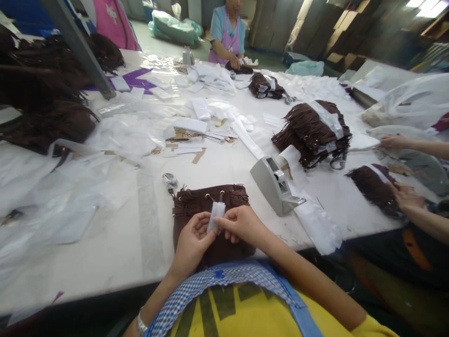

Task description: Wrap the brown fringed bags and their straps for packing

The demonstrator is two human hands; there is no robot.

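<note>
A brown fringed bag (199,203) with metal eyelets lies flat at the table's near edge in front of me. My left hand (192,243) and my right hand (240,224) meet above it, both pinching a small piece of white foam sheet (215,214). The fingers of both hands are closed on the sheet. A metal clasp (170,180) lies on the table just left of the bag's top corner.
A grey tape dispenser (275,185) stands right of the bag. Stacks of brown fringed bags (314,131) and white wrapping sheets (206,112) cover the white table (105,243). A co-worker's hands (403,194) handle a bag at right. Another person (226,37) works at the far end.
</note>
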